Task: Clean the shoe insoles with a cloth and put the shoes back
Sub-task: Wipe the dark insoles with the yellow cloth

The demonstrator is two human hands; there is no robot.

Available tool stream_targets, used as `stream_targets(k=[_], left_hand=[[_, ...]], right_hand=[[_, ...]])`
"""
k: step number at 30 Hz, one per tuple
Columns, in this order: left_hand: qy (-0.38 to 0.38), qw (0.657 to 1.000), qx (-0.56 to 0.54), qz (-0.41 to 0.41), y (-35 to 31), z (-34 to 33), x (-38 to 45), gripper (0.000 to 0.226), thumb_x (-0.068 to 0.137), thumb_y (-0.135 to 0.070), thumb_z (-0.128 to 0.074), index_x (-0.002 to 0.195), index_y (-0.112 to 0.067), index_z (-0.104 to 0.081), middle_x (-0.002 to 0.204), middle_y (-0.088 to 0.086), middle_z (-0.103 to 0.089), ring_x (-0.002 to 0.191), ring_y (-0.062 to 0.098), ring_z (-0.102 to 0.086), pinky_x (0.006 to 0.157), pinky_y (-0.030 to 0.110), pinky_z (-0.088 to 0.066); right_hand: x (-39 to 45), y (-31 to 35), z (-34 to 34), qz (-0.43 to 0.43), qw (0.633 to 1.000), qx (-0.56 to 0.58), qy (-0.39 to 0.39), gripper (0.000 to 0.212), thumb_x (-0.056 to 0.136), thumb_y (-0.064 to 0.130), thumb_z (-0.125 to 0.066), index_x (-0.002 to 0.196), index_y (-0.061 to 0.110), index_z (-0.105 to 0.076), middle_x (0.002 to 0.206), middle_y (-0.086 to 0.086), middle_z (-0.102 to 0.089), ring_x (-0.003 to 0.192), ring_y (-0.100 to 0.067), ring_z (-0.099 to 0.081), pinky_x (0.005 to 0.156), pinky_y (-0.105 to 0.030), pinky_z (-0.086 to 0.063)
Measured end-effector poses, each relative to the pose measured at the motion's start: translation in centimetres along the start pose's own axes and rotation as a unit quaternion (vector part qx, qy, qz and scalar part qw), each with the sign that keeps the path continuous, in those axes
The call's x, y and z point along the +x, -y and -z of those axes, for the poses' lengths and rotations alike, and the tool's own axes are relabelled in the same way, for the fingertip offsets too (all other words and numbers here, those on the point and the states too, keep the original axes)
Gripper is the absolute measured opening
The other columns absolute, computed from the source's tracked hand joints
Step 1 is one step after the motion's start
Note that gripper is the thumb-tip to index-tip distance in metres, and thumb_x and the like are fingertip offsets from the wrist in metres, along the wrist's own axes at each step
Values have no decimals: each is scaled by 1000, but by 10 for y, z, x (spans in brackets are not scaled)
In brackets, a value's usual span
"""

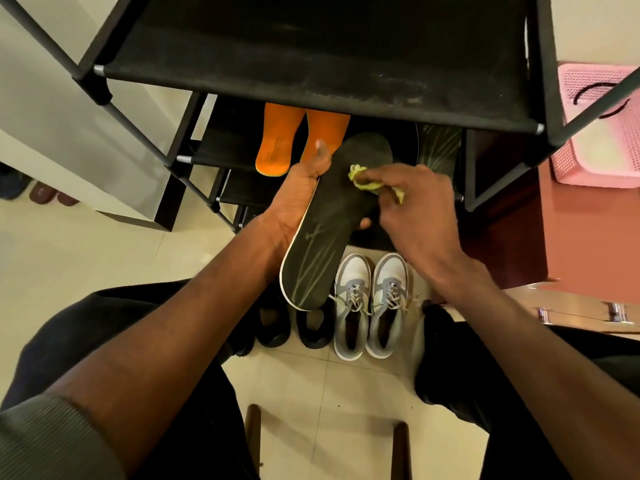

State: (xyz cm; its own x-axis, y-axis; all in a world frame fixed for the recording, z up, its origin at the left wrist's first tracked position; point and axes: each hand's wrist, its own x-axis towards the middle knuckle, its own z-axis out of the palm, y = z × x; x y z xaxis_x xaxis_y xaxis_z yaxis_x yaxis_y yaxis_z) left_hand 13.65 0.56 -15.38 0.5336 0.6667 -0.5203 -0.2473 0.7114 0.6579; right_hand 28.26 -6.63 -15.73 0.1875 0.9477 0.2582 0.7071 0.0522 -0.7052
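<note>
Black shoe rack (311,74), left hand (294,199) gripping insole (332,216), right hand (415,206) pinching half-hidden cloth (363,176)

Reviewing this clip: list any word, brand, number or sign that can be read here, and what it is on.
None can be read.
Orange insole: faint stamped print, too blurred.
Dark insole in the left hand: pale line pattern and a small mark, no legible letters.

No legible text; faint print on orange insole (274,147) unreadable.
</note>
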Motion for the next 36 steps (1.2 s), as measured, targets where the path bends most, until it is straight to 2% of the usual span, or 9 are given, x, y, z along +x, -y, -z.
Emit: stream_targets(k=[3,8,12,15,21,27,31,33,36], left_hand=[[2,997,72,29,6,4,5,37,109,-48,-38,143,-40,-49,132,17,-66,108,51,-67,78,57,-58],[-11,989,144,18,10,7,5,31,109,-39,-41,132,-29,-60,135,20,-62,112,56,-63,81,62,-57],[6,984,173,39,10,1,1,53,97,-56,-59,131,-16,-57,122,23,-69,103,44,-68,88,65,-52],[1,985,171,9,8,-3,1,27,97,-37,-67,112,-15,-61,106,18,-70,85,34,-68,80,64,-53],[-9,982,191,-1,8,-3,1,10,100,-20,-65,107,-14,-61,110,21,-65,94,40,-64,79,77,-48],[4,974,228,-13,6,0,3,20,98,-18,-66,113,-7,-59,112,23,-68,88,37,-69,72,60,-58],[-9,983,181,1,5,-3,1,43,98,-33,-67,128,-3,-58,124,22,-68,112,40,-67,94,60,-53],[-18,978,205,-36,6,-1,5,25,99,-28,-65,112,-6,-64,115,17,-69,112,33,-65,104,53,-49],[-33,966,249,-62,8,4,9,9,103,-19,-59,99,-12,-63,102,14,-64,98,26,-59,94,45,-48]], right_hand=[[17,-6,11,-226,930,288,-32,32,94,-7,-65,117,12,-76,108,0,-79,97,-7,-75,73,-15,-56],[21,-13,17,-345,831,437,-15,22,91,-1,-72,109,10,-76,101,-6,-81,92,-19,-77,74,-31,-62],[18,-13,12,-353,841,409,-1,16,90,5,-75,105,9,-76,98,-9,-80,95,-27,-78,80,-42,-65],[16,-11,10,-354,845,401,14,16,89,6,-76,105,11,-77,96,-8,-81,90,-23,-78,75,-37,-65],[17,-14,7,-419,802,425,-4,14,88,3,-76,101,10,-77,93,-8,-80,82,-20,-77,70,-37,-65],[15,-12,6,-383,839,384,51,23,89,18,-80,108,5,-77,96,-10,-80,89,-20,-78,66,-28,-61],[16,-15,7,-392,849,352,54,21,88,19,-81,105,7,-78,96,-7,-81,87,-17,-75,69,-27,-57],[16,-15,8,-398,849,342,64,22,87,19,-82,106,9,-78,97,-7,-81,87,-16,-72,73,-30,-55],[17,-15,9,-418,831,365,39,16,89,19,-80,104,12,-78,94,-5,-81,91,-19,-76,78,-36,-60]])
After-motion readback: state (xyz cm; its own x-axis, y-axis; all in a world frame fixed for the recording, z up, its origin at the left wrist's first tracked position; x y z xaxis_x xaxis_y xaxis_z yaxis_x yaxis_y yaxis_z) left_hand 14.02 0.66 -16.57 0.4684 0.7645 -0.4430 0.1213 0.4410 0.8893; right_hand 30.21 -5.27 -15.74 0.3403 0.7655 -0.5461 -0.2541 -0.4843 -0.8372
